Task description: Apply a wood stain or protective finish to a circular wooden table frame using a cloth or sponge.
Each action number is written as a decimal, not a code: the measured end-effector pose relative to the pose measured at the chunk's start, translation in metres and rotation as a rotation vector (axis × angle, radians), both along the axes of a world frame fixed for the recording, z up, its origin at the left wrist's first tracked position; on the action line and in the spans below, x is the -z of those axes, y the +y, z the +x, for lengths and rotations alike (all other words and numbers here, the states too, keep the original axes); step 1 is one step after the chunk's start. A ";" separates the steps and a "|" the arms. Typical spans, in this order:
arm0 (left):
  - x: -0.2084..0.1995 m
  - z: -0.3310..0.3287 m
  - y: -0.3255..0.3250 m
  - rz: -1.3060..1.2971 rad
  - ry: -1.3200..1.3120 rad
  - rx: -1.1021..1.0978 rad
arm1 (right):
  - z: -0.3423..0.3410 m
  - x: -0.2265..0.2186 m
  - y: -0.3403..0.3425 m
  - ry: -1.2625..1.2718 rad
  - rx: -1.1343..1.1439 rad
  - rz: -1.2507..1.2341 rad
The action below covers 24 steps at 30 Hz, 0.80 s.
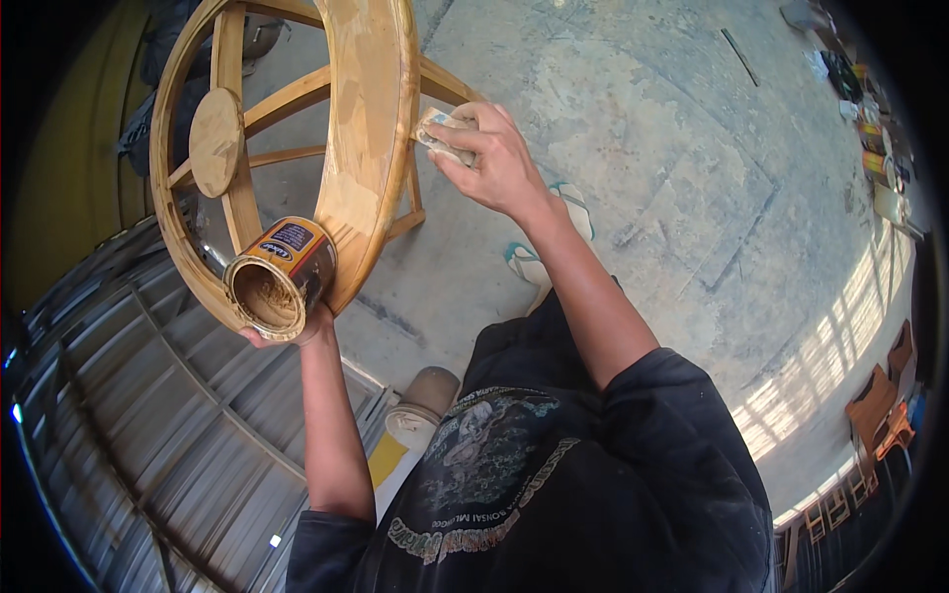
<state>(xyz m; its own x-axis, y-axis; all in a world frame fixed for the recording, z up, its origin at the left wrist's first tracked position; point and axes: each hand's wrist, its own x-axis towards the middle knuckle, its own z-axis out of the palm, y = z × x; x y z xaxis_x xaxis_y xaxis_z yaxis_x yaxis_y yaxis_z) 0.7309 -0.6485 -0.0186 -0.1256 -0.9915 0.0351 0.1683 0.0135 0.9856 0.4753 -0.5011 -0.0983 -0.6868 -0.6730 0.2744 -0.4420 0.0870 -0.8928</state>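
Gripping tilted can (316, 269) w/ tan paste (284, 297) inside: L hand (314, 324); R hand (491, 158) pinching smeared piece (442, 130) at wood frame (362, 148).

Round frame (364, 148): smooth wood, faint gloss. Can (314, 262): metal, rim (265, 331) rough-crusted. Floor (633, 188): matt concrete. Shirt (613, 474): cloth.

On my feed, the furniture frame (361, 148) is at 10 o'clock, tin (300, 259) at 9 over its lower edge, left hand (317, 324) underneath. Right hand (484, 163) with block (450, 136): 12, by the rim. Sandals (527, 263) between 1 and 2, bucket (427, 392) at 7.
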 end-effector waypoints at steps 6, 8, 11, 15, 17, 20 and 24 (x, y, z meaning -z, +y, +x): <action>-0.008 -0.009 0.006 -0.009 0.003 0.034 | -0.013 -0.019 0.008 0.137 0.120 -0.022; -0.010 -0.009 0.005 -0.011 0.007 0.041 | -0.016 -0.028 0.003 0.178 0.144 -0.044; -0.014 -0.017 0.006 -0.011 -0.014 -0.004 | -0.023 -0.031 -0.003 0.237 0.142 -0.041; -0.015 -0.015 -0.001 0.004 0.000 -0.023 | -0.025 -0.038 -0.007 0.298 0.101 0.007; -0.015 -0.007 -0.004 0.008 0.004 -0.042 | -0.022 -0.047 -0.008 0.295 0.075 0.051; -0.016 -0.003 -0.005 0.017 -0.013 -0.039 | -0.017 -0.063 -0.014 0.251 0.104 0.125; -0.017 -0.002 -0.006 0.024 -0.008 -0.053 | -0.017 -0.063 -0.024 0.352 0.079 0.103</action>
